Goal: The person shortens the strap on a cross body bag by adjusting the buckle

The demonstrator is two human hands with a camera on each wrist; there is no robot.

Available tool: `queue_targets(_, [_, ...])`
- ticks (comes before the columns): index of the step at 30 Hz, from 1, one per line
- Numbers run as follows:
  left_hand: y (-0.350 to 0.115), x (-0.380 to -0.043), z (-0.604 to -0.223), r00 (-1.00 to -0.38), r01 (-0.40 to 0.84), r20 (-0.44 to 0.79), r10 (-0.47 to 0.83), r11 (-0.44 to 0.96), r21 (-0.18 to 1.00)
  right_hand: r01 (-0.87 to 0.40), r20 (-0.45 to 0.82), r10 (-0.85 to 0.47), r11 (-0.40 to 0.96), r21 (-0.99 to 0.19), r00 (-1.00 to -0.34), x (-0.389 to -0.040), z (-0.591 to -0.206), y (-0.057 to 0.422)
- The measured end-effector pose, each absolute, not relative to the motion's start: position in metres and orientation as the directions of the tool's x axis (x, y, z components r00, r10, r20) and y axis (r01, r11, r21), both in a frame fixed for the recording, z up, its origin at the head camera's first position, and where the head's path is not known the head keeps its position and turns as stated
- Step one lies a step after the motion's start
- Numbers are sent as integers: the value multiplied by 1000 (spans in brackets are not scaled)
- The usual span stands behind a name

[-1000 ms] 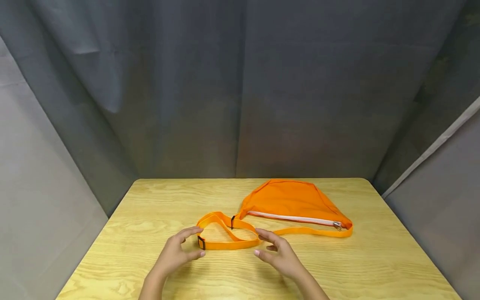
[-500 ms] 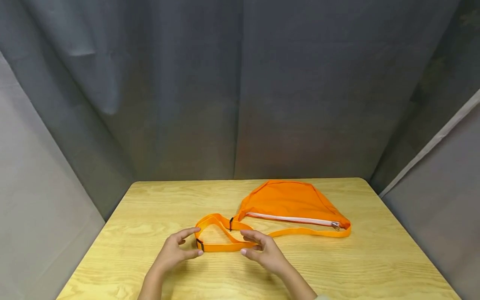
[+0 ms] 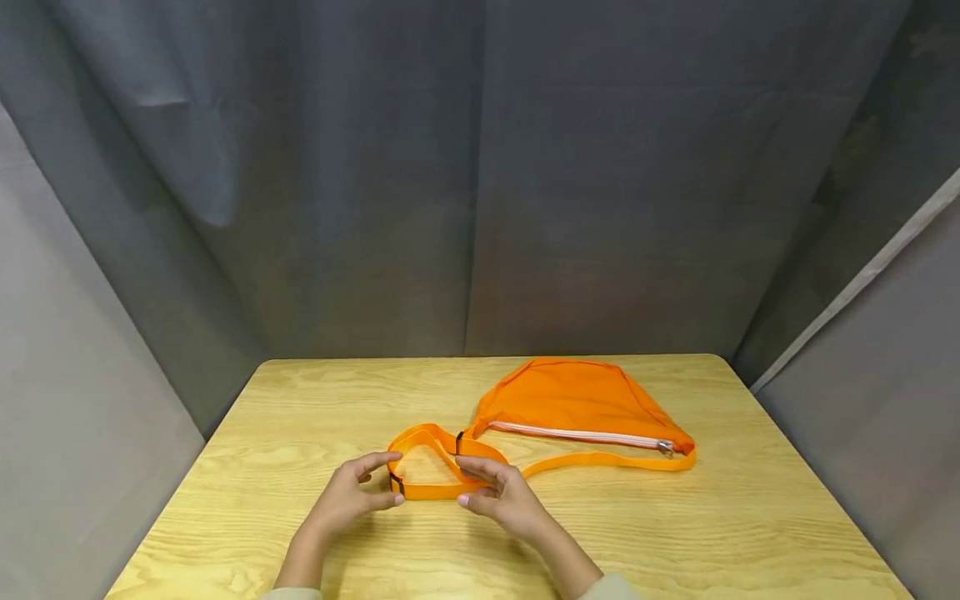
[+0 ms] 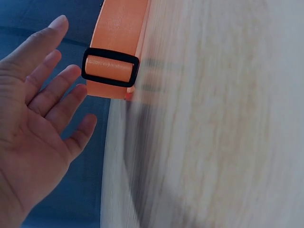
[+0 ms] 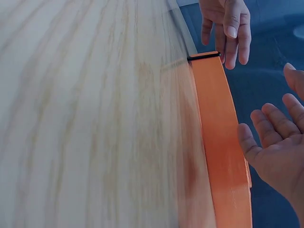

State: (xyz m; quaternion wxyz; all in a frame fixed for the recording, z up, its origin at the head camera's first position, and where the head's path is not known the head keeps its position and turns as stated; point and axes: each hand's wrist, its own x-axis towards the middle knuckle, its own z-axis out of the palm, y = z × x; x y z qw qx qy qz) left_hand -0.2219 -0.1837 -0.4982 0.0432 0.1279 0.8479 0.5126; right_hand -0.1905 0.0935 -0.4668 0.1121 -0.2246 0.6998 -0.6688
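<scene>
An orange bag (image 3: 573, 400) with a white zipper (image 3: 585, 436) lies flat near the table's far edge. Its orange strap (image 3: 431, 492) is looped on edge at centre-left, with a black slider buckle (image 4: 136, 71) on the near left part. My left hand (image 3: 347, 500) is beside that buckle, thumb and fingers spread apart; the left wrist view shows its fingers relaxed, close to the strap. Around the loop's right end is my right hand (image 3: 512, 504), thumb in front and fingers behind. In the right wrist view its loosely bent fingers (image 5: 278, 121) hold nothing; whether they touch the strap is unclear.
A light wood-grain table (image 3: 675, 533) bears everything. Behind it hangs a dark grey curtain (image 3: 480, 183), with paler panels at both sides. The strap's other length (image 3: 600, 460) runs right along the bag's front. A second black slider (image 3: 459, 442) sits near the bag's left corner.
My right hand has moved left along the strap loop, nearer my left hand. The left hand stays by the buckle. The bag keeps its place on the table.
</scene>
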Motion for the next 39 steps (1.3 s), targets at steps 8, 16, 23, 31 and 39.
queue_targets(8, [-185, -224, -497, -956, 201, 68, 286, 468, 861, -130, 140, -458, -53, -990, -878, -204, -493, 82])
queue_targets(16, [-185, -227, -494, -964, 174, 39, 262, 516, 839, -95, 110, -462, -57, -994, -880, -210, -505, 78])
queue_targets(23, [-183, -228, -497, -964, 162, 19, 264, 529, 833, -85, 82, -445, -13, -996, -892, -210, -507, 82])
queue_targets(31, [-184, -228, -502, -957, 230, 58, 286, 617, 753, -82, 61, -413, 34, -996, -909, -209, -514, 81])
queue_targets(39, [-183, -230, -501, -954, 267, 93, 286, 662, 700, -140, 74, -394, 141, -980, -916, -210, -509, 77])
